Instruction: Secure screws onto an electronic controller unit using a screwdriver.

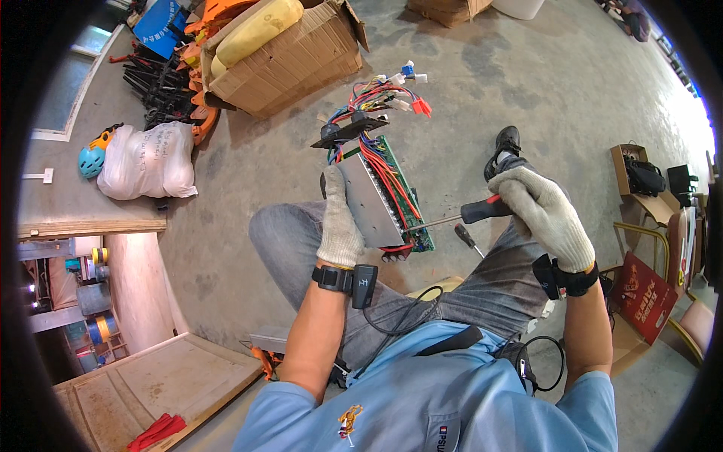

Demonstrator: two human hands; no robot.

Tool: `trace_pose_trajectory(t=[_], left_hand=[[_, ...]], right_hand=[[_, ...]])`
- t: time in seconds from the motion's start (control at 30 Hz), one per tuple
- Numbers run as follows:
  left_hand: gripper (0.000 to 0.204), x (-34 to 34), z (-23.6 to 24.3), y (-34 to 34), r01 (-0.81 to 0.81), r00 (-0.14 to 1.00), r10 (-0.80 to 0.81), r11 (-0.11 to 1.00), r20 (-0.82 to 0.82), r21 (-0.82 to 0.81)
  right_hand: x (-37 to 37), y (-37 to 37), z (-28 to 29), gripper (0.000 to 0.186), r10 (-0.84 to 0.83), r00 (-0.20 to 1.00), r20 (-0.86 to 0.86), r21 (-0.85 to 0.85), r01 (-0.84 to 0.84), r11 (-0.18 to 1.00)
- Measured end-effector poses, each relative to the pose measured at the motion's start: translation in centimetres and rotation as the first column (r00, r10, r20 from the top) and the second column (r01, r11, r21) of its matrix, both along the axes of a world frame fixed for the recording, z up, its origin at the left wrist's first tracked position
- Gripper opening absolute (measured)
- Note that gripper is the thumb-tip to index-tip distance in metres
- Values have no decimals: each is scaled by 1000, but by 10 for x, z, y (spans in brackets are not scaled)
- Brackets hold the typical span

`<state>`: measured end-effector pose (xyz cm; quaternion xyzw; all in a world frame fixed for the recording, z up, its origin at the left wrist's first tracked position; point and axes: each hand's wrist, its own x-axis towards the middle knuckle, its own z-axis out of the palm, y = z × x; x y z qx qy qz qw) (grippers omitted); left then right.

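Observation:
My left hand (340,222), in a knitted glove, grips the edge of an electronic controller (369,200), a grey metal plate joined to a green circuit board. Red wires run along the board, and a bundle of coloured wires with plugs (384,94) spreads from its far end past a black end plate (350,129). My right hand (538,215), also gloved, is closed round the dark handle of a screwdriver (482,209). The screwdriver's tip meets the near right part of the controller; what it touches exactly is too small to tell. A second screwdriver (465,236) lies beyond my legs.
An open cardboard box (290,60) stands on the concrete floor at the far left, near a stuffed white bag (147,162) and a blue helmet (92,162). A wooden board (173,377) lies at the near left. Chairs and a red box (640,297) are at the right.

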<state>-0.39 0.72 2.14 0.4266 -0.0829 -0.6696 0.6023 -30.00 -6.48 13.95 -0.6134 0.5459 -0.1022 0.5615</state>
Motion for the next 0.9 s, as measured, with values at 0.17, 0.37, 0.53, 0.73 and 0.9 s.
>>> trace_pose_trajectory(t=[0.17,0.37,0.53,0.73,0.9], left_hand=[[100,-2,0,-2,0,998,1,1000,59,-25],[101,2,-1,0,10,999,-9,1000,34,-21],[103,-1,1,-2,7,998,-5,1000,56,-24],[101,-1,2,-1,-3,997,5,1000,76,-20],[103,2,-2,-1,2,999,-1,1000,50,-27]], right_hand=[[-15,3,-34,29,167,973,158,-465,-76,882],[-3,2,-1,34,-8,998,60,-31,10,999],[-11,4,-22,36,52,992,119,-151,-34,988],[-9,6,-27,31,148,987,62,-499,-98,861],[-4,2,-1,35,-41,999,8,22,41,999]])
